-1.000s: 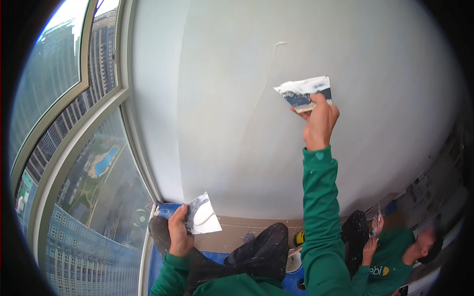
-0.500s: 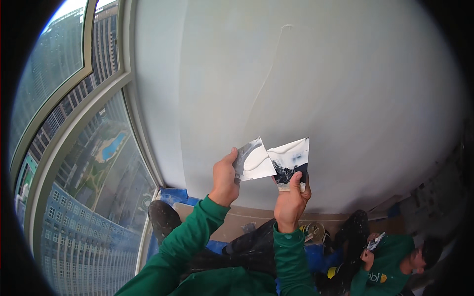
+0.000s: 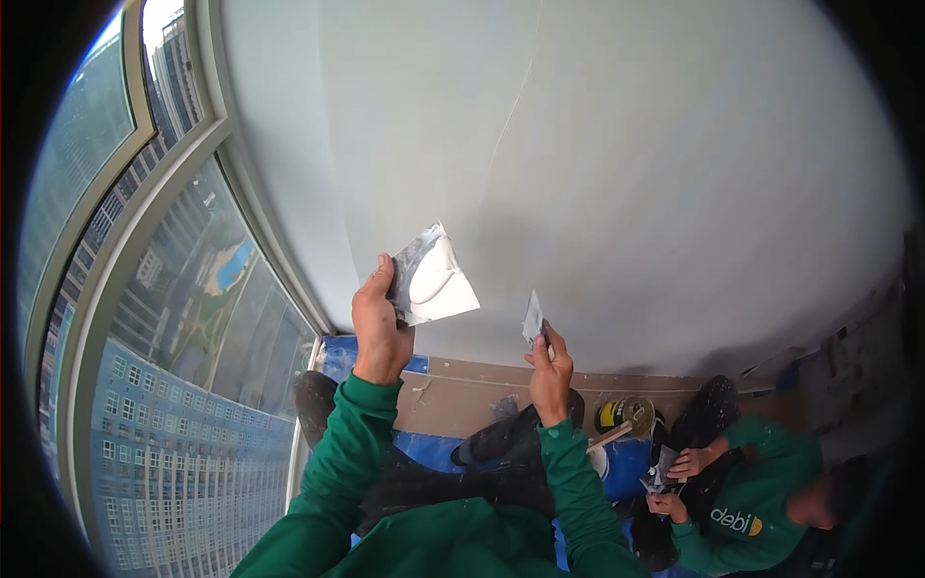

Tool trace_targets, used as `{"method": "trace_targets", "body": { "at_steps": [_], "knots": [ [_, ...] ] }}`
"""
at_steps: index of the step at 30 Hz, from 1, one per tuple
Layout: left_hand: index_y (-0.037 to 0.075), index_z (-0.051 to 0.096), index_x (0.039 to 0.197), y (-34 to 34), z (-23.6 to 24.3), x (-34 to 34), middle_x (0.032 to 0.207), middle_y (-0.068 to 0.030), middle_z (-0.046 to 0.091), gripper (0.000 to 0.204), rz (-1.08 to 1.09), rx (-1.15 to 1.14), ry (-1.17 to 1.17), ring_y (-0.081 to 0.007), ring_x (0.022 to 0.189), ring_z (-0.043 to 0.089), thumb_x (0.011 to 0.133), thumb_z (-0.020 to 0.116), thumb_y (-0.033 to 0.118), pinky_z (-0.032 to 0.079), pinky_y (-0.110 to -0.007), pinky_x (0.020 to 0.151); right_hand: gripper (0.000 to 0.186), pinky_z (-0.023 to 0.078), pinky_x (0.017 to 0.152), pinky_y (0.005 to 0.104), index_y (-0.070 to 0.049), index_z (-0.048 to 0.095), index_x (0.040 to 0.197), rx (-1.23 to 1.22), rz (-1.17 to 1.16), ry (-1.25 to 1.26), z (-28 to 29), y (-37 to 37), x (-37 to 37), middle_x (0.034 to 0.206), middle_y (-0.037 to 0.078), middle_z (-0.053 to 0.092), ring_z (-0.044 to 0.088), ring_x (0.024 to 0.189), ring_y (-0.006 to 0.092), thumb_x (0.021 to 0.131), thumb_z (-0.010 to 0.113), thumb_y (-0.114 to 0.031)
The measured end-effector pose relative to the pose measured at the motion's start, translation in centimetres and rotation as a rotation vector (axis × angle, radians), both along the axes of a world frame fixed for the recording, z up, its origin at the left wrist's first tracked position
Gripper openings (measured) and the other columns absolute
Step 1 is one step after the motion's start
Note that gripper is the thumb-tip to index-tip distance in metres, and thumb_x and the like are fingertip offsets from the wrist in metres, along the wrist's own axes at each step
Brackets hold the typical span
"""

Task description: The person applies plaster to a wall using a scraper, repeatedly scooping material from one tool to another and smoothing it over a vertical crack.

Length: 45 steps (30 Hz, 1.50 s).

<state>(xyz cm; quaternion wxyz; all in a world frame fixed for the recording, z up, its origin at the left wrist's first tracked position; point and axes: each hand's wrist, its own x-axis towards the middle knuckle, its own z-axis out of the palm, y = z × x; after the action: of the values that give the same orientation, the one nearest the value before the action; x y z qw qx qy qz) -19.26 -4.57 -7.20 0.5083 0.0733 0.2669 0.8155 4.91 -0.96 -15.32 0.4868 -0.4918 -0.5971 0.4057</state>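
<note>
- parting the two tools: the right hand (image 3: 551, 371) is drawing its putty knife (image 3: 533, 316) away, fingers clenched on the handle.
- the left hand (image 3: 378, 328) is gripping the filler-loaded hawk blade (image 3: 434, 279) near the wall (image 3: 655, 173), suggesting reloading is finishing.

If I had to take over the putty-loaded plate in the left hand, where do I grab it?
Grip the plate by its lower-left corner, where the left hand pinches it now, coming from below. The white putty sits on the upper face toward the free edges, so that corner looks like the cleanest hold.
</note>
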Motion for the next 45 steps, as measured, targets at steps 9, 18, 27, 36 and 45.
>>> {"method": "trace_targets", "body": {
  "at_steps": [9,18,27,36,45],
  "knots": [
    [-0.003,0.060,0.116,-7.0,-1.6,-4.7,0.112,-0.0119,0.067,0.034,0.150,-0.041,-0.026,-0.0248,0.102,0.065,0.101,0.050,0.026,0.051,-0.038,0.092,0.028,0.051,0.083,0.0465,-0.005,0.053,0.116,-0.599,-0.104,0.942,-6.7,4.9,-3.1,0.114,0.012,0.061,0.063,0.099,0.0285,0.091,0.055,-0.018],
    [-0.001,0.062,0.112,-7.7,-5.0,-4.5,0.108,-0.0099,0.069,0.032,0.050,-0.160,-0.062,-0.0214,0.096,0.068,0.099,0.052,0.027,0.053,-0.035,0.088,0.021,0.053,0.064,0.0363,-0.007,0.060,0.106,-0.689,0.134,1.037,-1.3,2.2,-4.1,0.096,0.006,0.068,0.066,0.084,0.0220,0.086,0.059,-0.015],
    [-0.001,0.061,0.108,-4.5,-5.1,4.4,0.101,-0.0076,0.067,0.028,-0.246,-0.154,-0.057,-0.0175,0.093,0.064,0.099,0.054,0.024,0.050,-0.032,0.084,0.019,0.055,0.072,0.0293,-0.004,0.062,0.104,-0.918,0.235,1.072,-0.9,0.6,-3.8,0.093,0.006,0.067,0.066,0.085,0.0199,0.090,0.058,-0.015],
    [-0.002,0.060,0.110,-5.6,-4.4,2.8,0.106,-0.0091,0.067,0.030,-0.191,-0.153,-0.093,-0.0199,0.096,0.065,0.101,0.051,0.025,0.050,-0.033,0.087,0.031,0.048,0.091,0.0378,0.001,0.059,0.117,-0.358,0.000,0.949,0.6,-2.0,-2.9,0.118,0.009,0.062,0.060,0.108,0.0221,0.094,0.061,-0.019],
    [-0.008,0.061,0.110,-2.1,-6.8,5.9,0.099,-0.0084,0.067,0.035,-0.072,-0.295,0.144,-0.0150,0.086,0.061,0.098,0.058,0.025,0.048,-0.029,0.079,0.037,0.047,0.096,0.0397,0.005,0.053,0.129,-0.206,0.098,0.711,3.6,-6.6,-4.9,0.125,0.010,0.060,0.058,0.111,0.0246,0.100,0.054,-0.018]
  ]
}}
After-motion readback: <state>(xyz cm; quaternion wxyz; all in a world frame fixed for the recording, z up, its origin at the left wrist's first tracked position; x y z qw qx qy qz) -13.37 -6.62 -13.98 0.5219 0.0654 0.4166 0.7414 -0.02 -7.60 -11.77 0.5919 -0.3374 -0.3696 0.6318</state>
